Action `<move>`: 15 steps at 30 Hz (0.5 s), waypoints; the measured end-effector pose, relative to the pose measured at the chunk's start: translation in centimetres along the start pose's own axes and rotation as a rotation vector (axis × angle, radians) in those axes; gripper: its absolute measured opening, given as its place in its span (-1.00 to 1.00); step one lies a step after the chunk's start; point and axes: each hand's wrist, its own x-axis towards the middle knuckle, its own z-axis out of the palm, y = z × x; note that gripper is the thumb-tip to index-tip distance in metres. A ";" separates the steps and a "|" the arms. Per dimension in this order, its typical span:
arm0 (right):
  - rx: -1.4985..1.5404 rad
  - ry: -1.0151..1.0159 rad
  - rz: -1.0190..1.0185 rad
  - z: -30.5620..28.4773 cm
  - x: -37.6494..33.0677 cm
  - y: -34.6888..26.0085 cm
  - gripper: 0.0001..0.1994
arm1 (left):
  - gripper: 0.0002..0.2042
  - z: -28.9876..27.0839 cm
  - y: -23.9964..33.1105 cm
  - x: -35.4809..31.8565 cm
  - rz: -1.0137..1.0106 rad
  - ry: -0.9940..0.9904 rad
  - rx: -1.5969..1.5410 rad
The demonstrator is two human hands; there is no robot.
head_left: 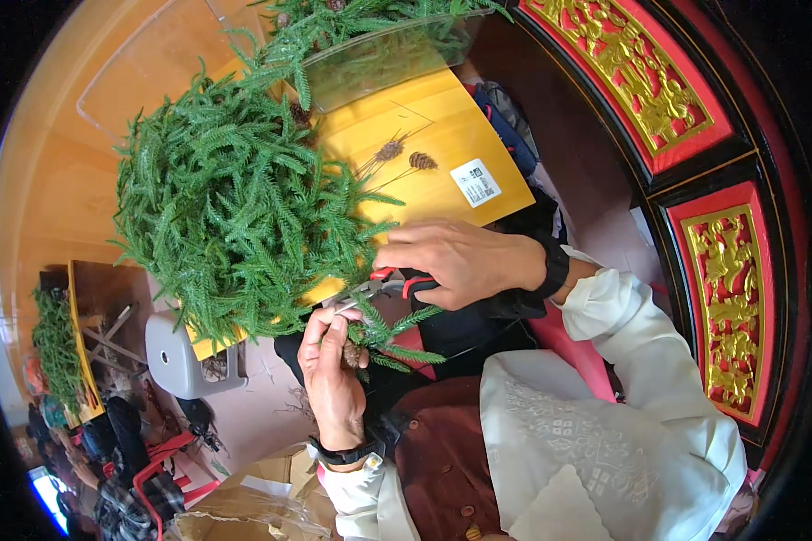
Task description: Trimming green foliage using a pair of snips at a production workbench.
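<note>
I see my right hand (465,261) with its fingers closed round the red handles of small metal pliers (379,286), whose tip meets a short green artificial fir sprig (383,335) with a small brown pine cone. My left hand (332,370) pinches that sprig, fingers curled tight, just below a big heap of green fir branches (230,203) lying on the yellow counter (442,135)
</note>
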 end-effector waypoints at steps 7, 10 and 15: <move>-0.093 0.061 -0.109 0.2 1.0 0.7 -0.76 | -0.90 0.1 0.0 0.1 -0.034 -0.034 -0.061; -0.057 0.036 -0.054 0.5 0.9 0.9 -0.76 | -0.89 0.1 0.1 0.4 -0.039 -0.020 0.001; 0.014 -0.006 0.016 0.6 0.7 0.8 -0.78 | -0.89 -0.8 -0.5 0.6 0.005 -0.039 0.107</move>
